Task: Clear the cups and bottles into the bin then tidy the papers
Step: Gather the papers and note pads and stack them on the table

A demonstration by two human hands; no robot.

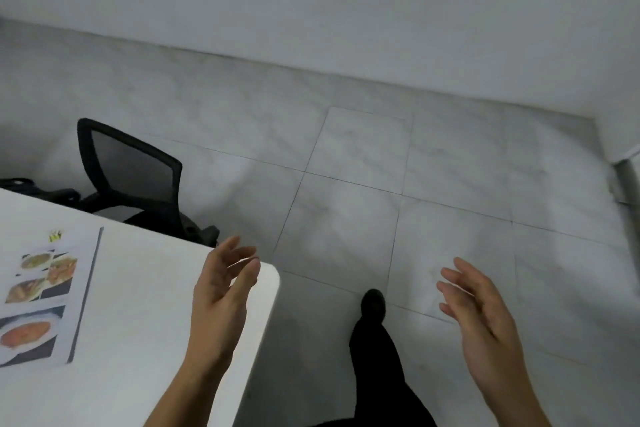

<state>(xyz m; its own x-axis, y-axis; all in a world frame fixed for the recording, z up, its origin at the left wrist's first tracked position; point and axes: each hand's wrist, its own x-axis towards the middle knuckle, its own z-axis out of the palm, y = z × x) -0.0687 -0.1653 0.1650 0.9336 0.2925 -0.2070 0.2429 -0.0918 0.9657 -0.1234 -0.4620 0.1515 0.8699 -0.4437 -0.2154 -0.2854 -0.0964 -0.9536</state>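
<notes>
A printed paper (45, 295) with food photos lies flat on the white table (145, 305) at the left edge of the view. My left hand (221, 291) hovers over the table's rounded right corner, fingers apart and holding nothing. My right hand (481, 315) is raised over the tiled floor to the right of the table, also spread and holding nothing. No cups, bottles or bin are in view.
A black mesh-backed office chair (131, 180) stands behind the table's far edge. Grey marble-look floor tiles (363, 163) run to a white wall. My dark-trousered leg and shoe (374, 329) are below. A white furniture edge with a metal leg (627, 166) is at right.
</notes>
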